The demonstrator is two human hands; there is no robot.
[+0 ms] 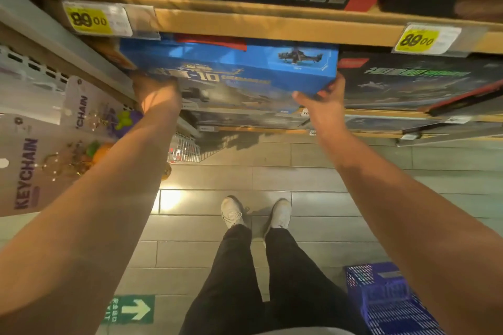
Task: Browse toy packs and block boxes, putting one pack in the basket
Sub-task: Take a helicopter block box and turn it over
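Both hands are on the blue helicopter block box (pixel 234 76), which sits at about twelve o'clock from the person's feet, half out of its shelf slot under the wooden shelf edge (pixel 272 26). The left hand (pixel 156 92) clasps the box's left end, fingers curled over the corner. The right hand (pixel 324 100) holds the right end, thumb lying across the front face and fingers wrapped round the side.

The box is wide and held only at its two ends, so I judge that a slip on either side would let it swing down and drop onto the tiled floor (pixel 340 226). It is also wedged tight: the dark jet box (pixel 413 84) touches it at three o'clock, and a red-topped box (pixel 212 41) lies just behind its top edge. Pulling it out crooked could drag either neighbour off the shelf.

The keychain cards (pixel 27 171) hang close by the left forearm at nine o'clock; a wide elbow could knock them loose.

The blue basket (pixel 381 304) waits on the floor at about four o'clock, well apart from the box.
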